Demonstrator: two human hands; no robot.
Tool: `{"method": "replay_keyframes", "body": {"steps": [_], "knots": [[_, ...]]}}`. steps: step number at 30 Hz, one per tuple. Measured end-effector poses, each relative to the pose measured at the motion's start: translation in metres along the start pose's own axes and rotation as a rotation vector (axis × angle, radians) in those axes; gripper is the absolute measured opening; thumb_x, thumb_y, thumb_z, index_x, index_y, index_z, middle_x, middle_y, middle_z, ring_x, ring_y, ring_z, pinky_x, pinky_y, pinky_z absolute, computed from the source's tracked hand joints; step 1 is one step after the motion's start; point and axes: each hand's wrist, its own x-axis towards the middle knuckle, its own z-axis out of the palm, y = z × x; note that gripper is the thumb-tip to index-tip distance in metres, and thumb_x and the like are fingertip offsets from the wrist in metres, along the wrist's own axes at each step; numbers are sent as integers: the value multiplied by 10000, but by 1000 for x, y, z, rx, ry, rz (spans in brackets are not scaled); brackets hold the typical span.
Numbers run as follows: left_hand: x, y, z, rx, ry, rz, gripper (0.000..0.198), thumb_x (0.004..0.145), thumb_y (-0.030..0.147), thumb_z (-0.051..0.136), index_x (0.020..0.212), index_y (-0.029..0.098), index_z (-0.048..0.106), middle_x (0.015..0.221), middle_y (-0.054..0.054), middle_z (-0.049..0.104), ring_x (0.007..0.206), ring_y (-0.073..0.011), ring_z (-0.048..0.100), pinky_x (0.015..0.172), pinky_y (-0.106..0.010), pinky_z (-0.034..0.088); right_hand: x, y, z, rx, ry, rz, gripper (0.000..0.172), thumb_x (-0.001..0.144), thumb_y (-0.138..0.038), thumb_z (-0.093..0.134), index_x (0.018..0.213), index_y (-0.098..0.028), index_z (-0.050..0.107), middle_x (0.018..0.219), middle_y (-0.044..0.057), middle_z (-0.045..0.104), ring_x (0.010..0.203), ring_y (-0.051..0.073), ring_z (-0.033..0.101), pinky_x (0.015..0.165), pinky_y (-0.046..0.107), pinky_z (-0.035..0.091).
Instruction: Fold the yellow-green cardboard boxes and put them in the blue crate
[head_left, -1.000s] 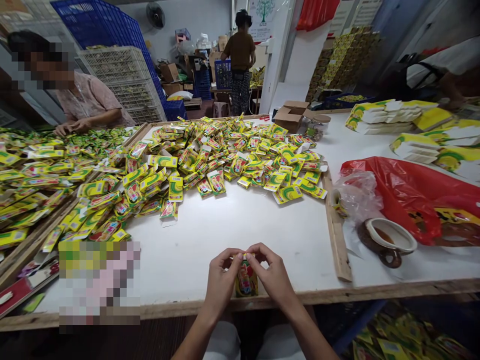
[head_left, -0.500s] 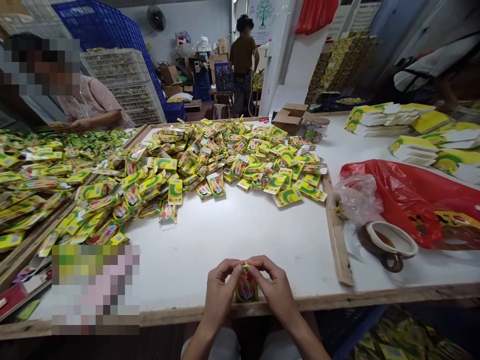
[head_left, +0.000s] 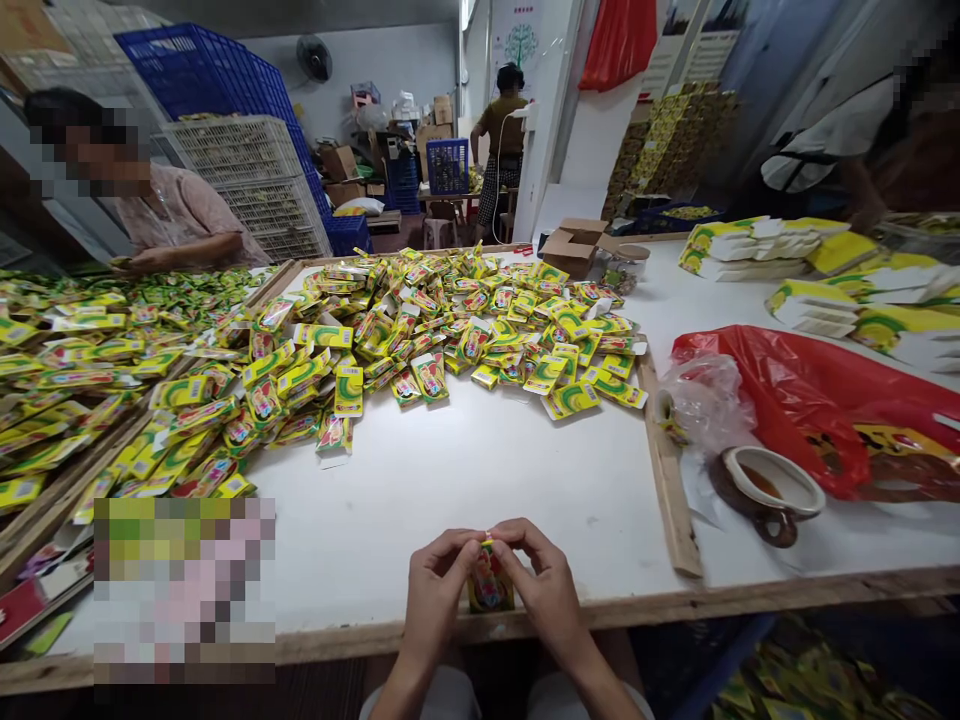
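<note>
A small yellow-green printed box (head_left: 490, 586) stands at the table's front edge between my two hands. My left hand (head_left: 442, 575) pinches the left side of its top end with thumb and forefinger. From the other side, my right hand (head_left: 536, 570) grips the same top end, its thumb close to the left one. The fingertips partly cover the top flap. Beyond my hands, a heap of similar small boxes (head_left: 420, 330) spreads over the white table (head_left: 450, 470); some have open white flaps.
A wooden strip (head_left: 670, 480) borders the work area on the right. Past it are a brown mug (head_left: 772, 490), a red plastic bag (head_left: 795, 400) and stacks of flat cartons (head_left: 765, 245). A blue crate (head_left: 701, 660) of boxes sits below right. Another person (head_left: 176, 215) works at the left.
Both hands keep their hold on the small box, with the thumbs slightly shifted at its top. The view has moved slightly, and the person at the back has turned and leaned.
</note>
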Motion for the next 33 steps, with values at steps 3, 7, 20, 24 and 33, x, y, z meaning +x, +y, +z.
{"method": "replay_keyframes", "body": {"steps": [3, 7, 20, 24, 33], "knots": [[0, 1, 2, -4, 14, 2, 213, 776, 345, 643, 820, 160, 739, 854, -78, 726, 827, -209, 643, 763, -287, 504, 0, -1, 0, -12, 2, -5, 140, 861, -307, 569, 829, -179, 615, 838, 54, 641, 839, 197, 603, 759, 291, 486], [-1, -2, 6, -34, 47, -10, 208, 782, 343, 641, 815, 156, 725, 834, -66, 724, 816, -195, 640, 765, -275, 499, -1, -1, 1, -13, 12, -8, 131, 858, -302, 569, 831, -182, 612, 831, 49, 636, 834, 195, 596, 749, 283, 482], [0, -5, 0, 116, -8, 38, 224, 789, 334, 621, 909, 163, 705, 926, -86, 720, 886, -221, 646, 818, -320, 501, 1, 2, 0, -89, -2, -41, 136, 863, -304, 553, 886, -191, 625, 863, 52, 658, 852, 204, 615, 770, 302, 498], [0, -7, -2, 106, -24, 27, 230, 790, 313, 620, 956, 168, 687, 941, -79, 713, 895, -214, 643, 824, -318, 499, -1, 1, -3, -99, -54, -32, 148, 872, -290, 538, 942, -198, 630, 926, 53, 668, 870, 200, 629, 787, 305, 505], [-2, -8, 2, 88, -1, 45, 156, 788, 278, 623, 876, 165, 682, 875, -64, 707, 855, -198, 644, 788, -291, 501, 0, 0, 4, -76, -58, -2, 169, 870, -290, 539, 966, -195, 641, 925, 58, 679, 851, 197, 640, 770, 296, 518]]}}
